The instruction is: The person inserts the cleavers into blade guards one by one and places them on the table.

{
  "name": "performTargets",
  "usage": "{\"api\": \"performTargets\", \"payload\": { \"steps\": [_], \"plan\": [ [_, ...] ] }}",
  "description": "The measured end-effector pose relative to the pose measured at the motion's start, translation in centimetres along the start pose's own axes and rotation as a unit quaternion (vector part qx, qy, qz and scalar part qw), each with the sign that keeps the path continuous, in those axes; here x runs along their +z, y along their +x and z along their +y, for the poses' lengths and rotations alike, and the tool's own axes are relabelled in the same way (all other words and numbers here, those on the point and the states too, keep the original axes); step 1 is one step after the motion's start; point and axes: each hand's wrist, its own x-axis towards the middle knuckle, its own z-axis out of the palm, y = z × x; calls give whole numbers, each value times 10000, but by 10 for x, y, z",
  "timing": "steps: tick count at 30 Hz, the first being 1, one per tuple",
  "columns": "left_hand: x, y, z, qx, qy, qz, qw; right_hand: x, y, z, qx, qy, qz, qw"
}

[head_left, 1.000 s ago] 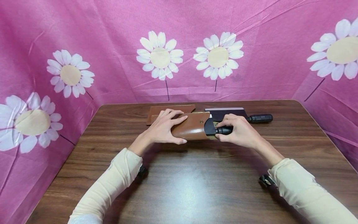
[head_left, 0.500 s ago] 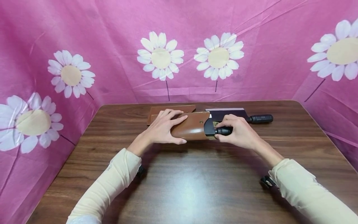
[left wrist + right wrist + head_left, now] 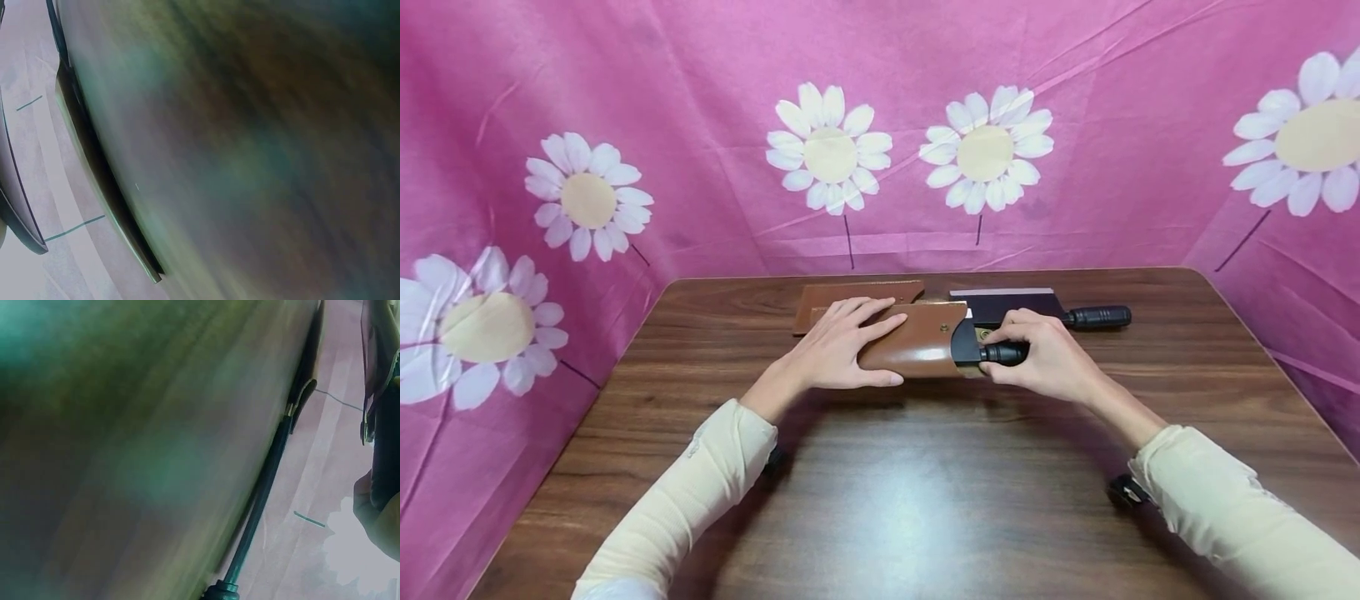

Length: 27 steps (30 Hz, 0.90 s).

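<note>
My left hand [image 3: 842,346] grips a brown leather sheath [image 3: 917,337], fingers spread over its top and thumb along the near side. Out of the sheath's right end shows part of a dark blade [image 3: 966,343] with a black handle [image 3: 1006,353]. My right hand [image 3: 1045,350] pinches that handle between thumb and fingers; how far the blade reaches inside is hidden. In the right wrist view the held handle [image 3: 385,459] is at the right edge, with fingers [image 3: 381,525] curled below it. Only an edge of the held sheath [image 3: 15,206] shows in the left wrist view.
Behind the held sheath lies another brown leather sheath [image 3: 865,292], flat on the wooden table [image 3: 910,483]. To its right rests a cleaver-like tool with a wide black blade [image 3: 1003,306], a silver far edge and a ribbed handle [image 3: 1099,317]. A pink flowered cloth [image 3: 902,200] stands behind.
The held sheath and handle have shifted very slightly to the right and nearer, with the right hand. Both hands keep their holds, and the things at the back have not moved.
</note>
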Motion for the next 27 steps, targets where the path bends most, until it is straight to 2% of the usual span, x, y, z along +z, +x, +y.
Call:
{"api": "performTargets", "payload": {
  "steps": [5, 13, 27],
  "plan": [
    [0, 0, 3, -1, -54, -187, 9998, 0, -3, 2, 100, 158, -18, 9998],
    [5, -3, 1, -174, -228, -526, 9982, 6, -4, 5, 117, 206, -146, 9996],
    [11, -7, 4, -210, -261, -810, 9962, 15, -11, 8, 179, 355, -302, 9988]
  ]
}}
